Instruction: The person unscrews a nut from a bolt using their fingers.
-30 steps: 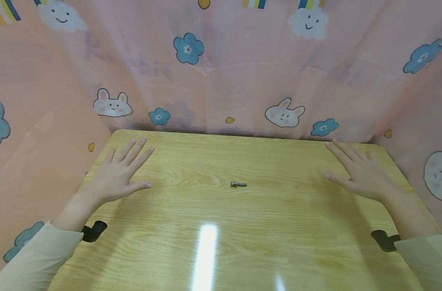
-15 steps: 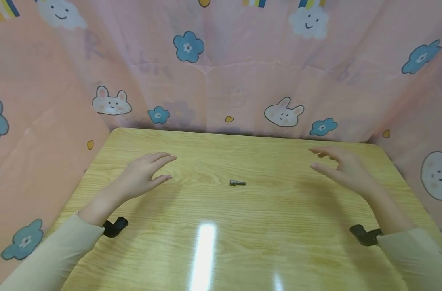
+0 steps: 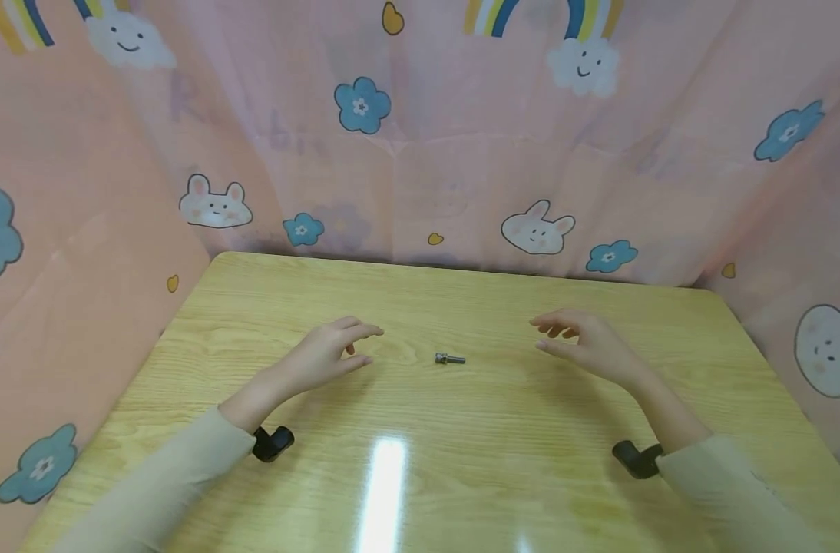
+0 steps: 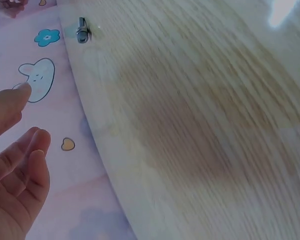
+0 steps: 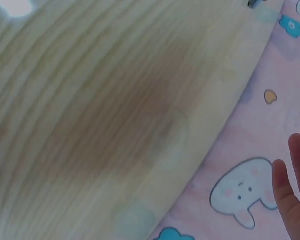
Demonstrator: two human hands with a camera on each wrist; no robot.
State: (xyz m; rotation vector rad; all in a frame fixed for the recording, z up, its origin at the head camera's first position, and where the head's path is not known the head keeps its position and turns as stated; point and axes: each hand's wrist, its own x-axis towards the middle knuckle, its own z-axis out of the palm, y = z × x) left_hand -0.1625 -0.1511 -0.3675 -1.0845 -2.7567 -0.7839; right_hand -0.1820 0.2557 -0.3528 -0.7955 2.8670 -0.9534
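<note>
A small metal bolt (image 3: 450,359) lies on its side on the wooden table, its thicker head end to the left; what looks like a nut or washer sits by the head. My left hand (image 3: 326,355) hovers to its left, fingers loosely bent, holding nothing. On the other side my right hand (image 3: 589,347) hangs above the table, relaxed and holding nothing, farther from the bolt than the left. In the left wrist view the bolt (image 4: 82,31) shows near the top; only a bit of the bolt (image 5: 253,3) shows at the top of the right wrist view.
The wooden table (image 3: 503,445) has a bright light reflection (image 3: 384,491) near its front. A pink printed cloth (image 3: 448,169) hangs behind the table and along both sides. Black wrist pieces (image 3: 273,444) stick out from both sleeves.
Both hands have moved inward over the table, toward the bolt, and their spread fingers have relaxed into a loose bend. The bolt stays in place; the head view shifts slightly.
</note>
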